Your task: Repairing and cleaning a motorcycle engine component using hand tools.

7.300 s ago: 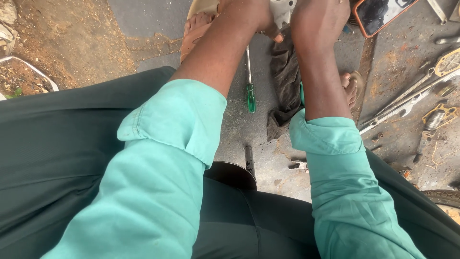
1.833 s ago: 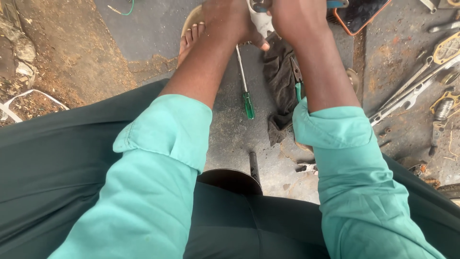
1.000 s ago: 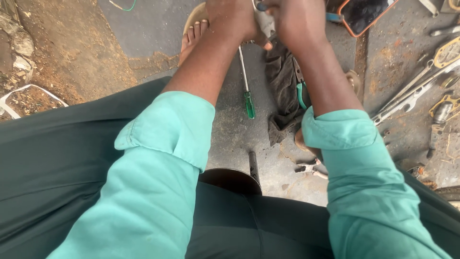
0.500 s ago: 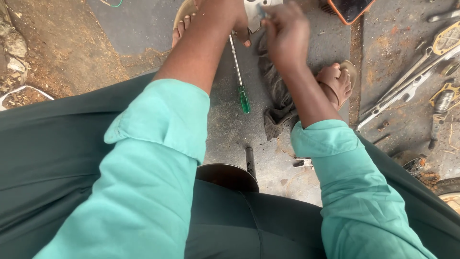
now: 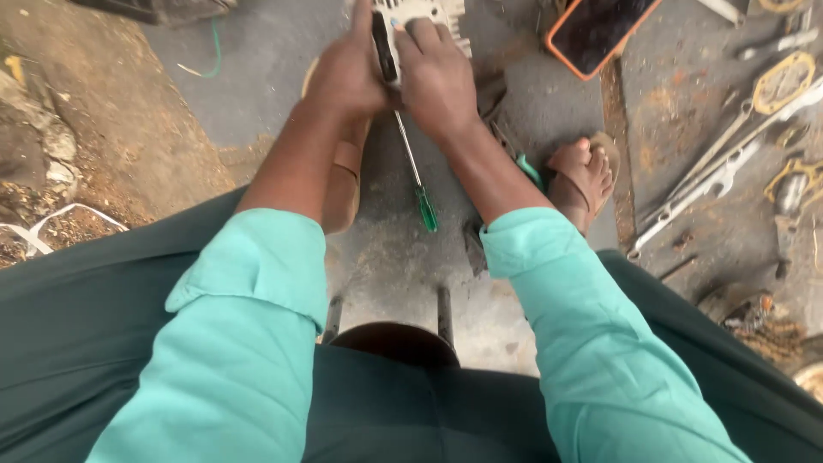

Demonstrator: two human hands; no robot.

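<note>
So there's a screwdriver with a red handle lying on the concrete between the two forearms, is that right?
Not quite. The head view shows the screwdriver lying on the concrete between the forearms, but its handle is green, not red.

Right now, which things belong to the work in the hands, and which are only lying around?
In use:
- left hand and right hand, both at the grey metal part
- black tool between the hands

Lying about:
- green-handled screwdriver
- phone in orange case
- wrenches
- dark rag
</note>
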